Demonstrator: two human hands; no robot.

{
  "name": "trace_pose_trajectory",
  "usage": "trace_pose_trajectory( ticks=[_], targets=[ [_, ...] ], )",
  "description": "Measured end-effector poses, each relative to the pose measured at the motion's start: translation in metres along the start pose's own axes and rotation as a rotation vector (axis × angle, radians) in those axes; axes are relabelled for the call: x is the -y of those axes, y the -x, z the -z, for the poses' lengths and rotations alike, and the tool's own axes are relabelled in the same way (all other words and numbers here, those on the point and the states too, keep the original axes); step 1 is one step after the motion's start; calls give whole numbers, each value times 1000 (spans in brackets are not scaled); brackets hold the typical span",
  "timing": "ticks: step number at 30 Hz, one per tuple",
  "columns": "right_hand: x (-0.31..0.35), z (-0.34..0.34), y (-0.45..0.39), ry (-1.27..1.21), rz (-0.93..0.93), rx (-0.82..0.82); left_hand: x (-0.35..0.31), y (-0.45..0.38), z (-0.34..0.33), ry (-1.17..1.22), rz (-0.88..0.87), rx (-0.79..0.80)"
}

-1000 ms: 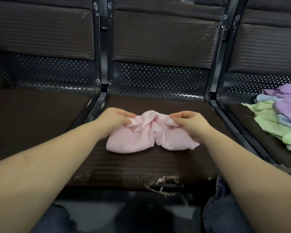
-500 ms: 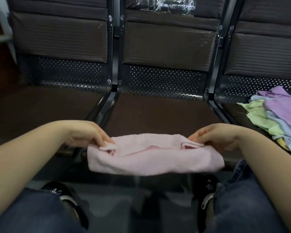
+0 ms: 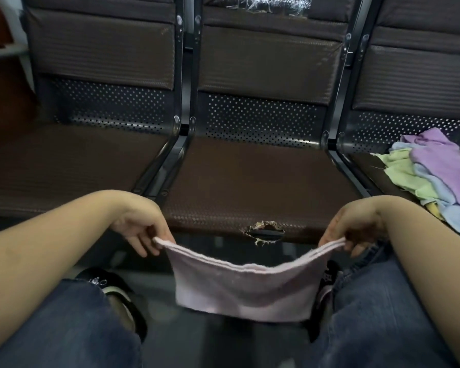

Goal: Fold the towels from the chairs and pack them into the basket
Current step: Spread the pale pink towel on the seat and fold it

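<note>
1. The row of dark chairs (image 3: 250, 181) runs across the back of the view; the middle seat, with its torn front edge (image 3: 263, 231), sits dead ahead and carries nothing.
2. On the right-hand seat lies the pile of unfolded towels (image 3: 430, 168), purple over blue and green, nearer the right arm and well apart from the action. No basket in sight.
3. The pink towel (image 3: 239, 290) hangs in the air between the knees, forward of the middle seat's edge, doubled over with two edges running together along the top. Its long axis runs left to right, sagging in the middle.
4. Left hand (image 3: 141, 224) pinches the left top corner between thumb and fingertips, other fingers loosely spread downward.
5. Right hand (image 3: 356, 227) pinches the right top corner likewise.
6. Both hands sit level, so I judge the next fold brings corner to corner across that long axis.
</note>
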State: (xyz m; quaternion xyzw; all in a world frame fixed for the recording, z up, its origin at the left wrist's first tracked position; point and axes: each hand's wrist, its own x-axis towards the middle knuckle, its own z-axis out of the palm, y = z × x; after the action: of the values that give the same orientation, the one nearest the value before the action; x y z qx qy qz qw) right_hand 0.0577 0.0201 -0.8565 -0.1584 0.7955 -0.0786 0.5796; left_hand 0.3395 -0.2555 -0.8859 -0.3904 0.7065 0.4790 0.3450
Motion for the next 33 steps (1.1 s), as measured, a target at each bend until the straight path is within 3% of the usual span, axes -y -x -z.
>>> trace_pose_trajectory(
  ticks=[7,14,21,27,33],
  targets=[
    [-14,16,-4,-348,-12,-93,-2,-9,21,273,38,-131],
    [1,32,-17,-746,121,-229,-20,-18,40,712,-81,-283],
    [32,49,-38,-935,187,-405,-53,-33,54,1017,-149,-428],
    [71,67,-59,-1073,406,-580,-77,-51,74,1175,-353,-439],
    [105,89,-89,-1127,510,-657,-95,-81,99,1328,-559,-463]
  ],
)
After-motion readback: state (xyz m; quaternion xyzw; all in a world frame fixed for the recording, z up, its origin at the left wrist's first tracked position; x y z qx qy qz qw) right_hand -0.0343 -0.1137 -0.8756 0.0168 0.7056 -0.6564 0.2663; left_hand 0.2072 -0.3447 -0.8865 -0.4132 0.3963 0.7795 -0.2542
